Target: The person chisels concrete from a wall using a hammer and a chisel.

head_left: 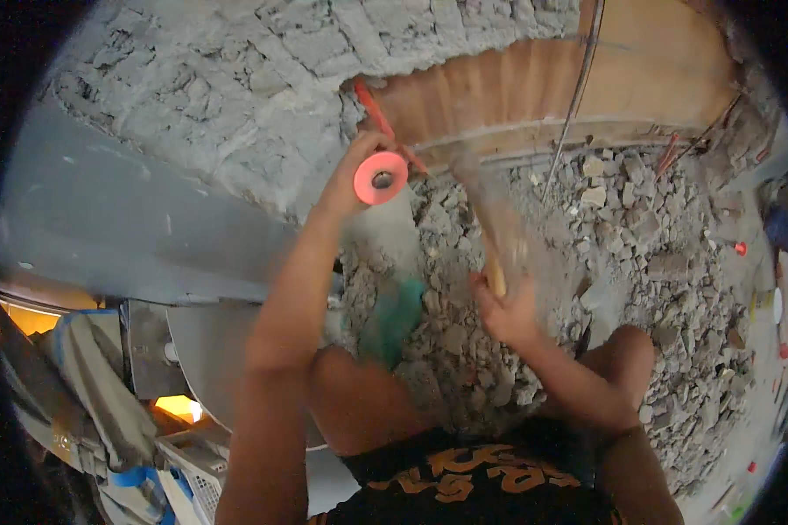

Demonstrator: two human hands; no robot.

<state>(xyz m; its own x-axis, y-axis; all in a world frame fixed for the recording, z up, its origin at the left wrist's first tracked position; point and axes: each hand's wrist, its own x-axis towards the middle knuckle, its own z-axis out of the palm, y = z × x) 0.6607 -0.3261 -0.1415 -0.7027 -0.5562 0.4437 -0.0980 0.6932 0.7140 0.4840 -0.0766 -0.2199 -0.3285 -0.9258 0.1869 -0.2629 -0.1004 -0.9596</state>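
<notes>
Broken rubble (622,214) fills the middle and right of the frame, below a rough cement wall (236,105) at the upper left and a curved wooden panel (534,96) at the upper right. A thin rod (578,87) slants across that panel.

Just above the centre, the left hand (355,166) grips what looks like a chisel (382,180), seen nearly end-on inside a pink ring guard (397,166). Its fingers are curled round behind the guard, which hides part of them; the ring presumably sits there to shield them from blows. A red strip (373,109) passes behind the hand, and whether it belongs to the tool I cannot tell.

Right of centre, the right hand (510,311) has its fingers closed round the lower handle of a hammer (492,232). Holding it low probably gives a fuller swing. The hammer's head is blurred, up and to the right of the guard, apart from it. A green thing (394,319), too blurred to identify, lies between the knees.
</notes>
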